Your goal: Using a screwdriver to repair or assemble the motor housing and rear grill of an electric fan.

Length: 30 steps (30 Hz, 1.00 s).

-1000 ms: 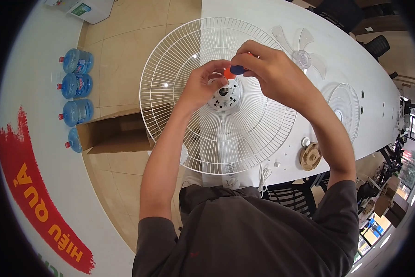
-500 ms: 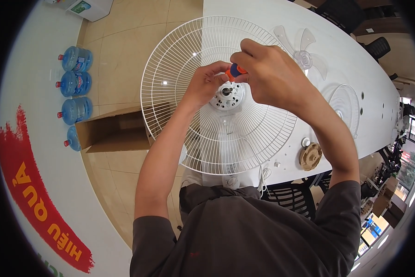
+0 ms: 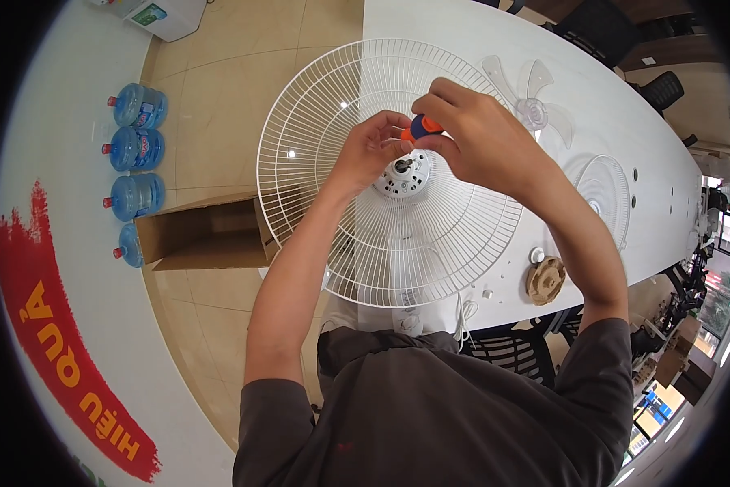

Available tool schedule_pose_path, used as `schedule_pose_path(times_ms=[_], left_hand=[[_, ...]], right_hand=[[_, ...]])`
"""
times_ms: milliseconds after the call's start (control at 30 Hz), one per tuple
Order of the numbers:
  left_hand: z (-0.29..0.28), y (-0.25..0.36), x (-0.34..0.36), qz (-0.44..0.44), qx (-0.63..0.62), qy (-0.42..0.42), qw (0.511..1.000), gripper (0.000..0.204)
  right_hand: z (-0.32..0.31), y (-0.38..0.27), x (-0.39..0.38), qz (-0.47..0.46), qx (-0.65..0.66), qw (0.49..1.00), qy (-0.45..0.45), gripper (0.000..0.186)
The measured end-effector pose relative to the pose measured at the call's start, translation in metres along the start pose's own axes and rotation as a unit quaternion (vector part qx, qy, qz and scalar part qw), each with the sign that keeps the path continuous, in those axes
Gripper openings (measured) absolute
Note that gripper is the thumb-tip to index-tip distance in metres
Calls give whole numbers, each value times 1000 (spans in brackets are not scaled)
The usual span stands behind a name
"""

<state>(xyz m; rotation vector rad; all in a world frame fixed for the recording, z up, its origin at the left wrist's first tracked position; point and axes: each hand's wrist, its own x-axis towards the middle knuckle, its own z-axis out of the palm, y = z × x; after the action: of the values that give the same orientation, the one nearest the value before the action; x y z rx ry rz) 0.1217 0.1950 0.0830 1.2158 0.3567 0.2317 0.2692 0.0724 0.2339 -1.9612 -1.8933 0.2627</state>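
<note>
**Blue-and-orange screwdriver [image 3: 424,128] held at the motor [image 3: 403,180]**

The screwdriver's handle is grasped by the right hand [image 3: 480,136], pinched between thumb and curled fingers. Its orange front end is directed toward the left hand [image 3: 370,152], whose bent fingertips are set close around it; whether it is gripped by them cannot be told. Whether the motor is touched by the tip is also unclear. The motor, with its dark shaft exposed, is seen just below the fingers, at the centre of the white grille [image 3: 454,235]. The grille is placed partly over the table [image 3: 657,203], where the clear blade [image 3: 532,114], a smaller guard [image 3: 602,191] and a brown disc [image 3: 546,281] are laid out. An open box [image 3: 211,231] is seen at left.
</note>
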Motion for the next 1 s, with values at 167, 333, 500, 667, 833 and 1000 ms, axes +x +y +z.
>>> schedule_pose_path(times_ms=[167,333,500,667,833,1000], left_hand=[[8,3,4,12,3,9,1000,32],[7,1,9,19,23,4,1000,26],[8,-2,12,25,18,4,1000,22],[12,-2,13,27,13,14,999,19],[11,0,14,30,17,8,999,17],[15,20,8,46,163,48,984,21]], right_hand=[[-4,15,-3,-108,32,992,50,23],[-3,19,-4,-61,-17,998,2,27],[-5,17,-2,-58,-39,998,1,26],[-5,15,-1,-39,-52,998,-4,25],[-7,10,-2,-21,-80,996,-17,24],[-3,16,-11,-22,-88,996,4,24]])
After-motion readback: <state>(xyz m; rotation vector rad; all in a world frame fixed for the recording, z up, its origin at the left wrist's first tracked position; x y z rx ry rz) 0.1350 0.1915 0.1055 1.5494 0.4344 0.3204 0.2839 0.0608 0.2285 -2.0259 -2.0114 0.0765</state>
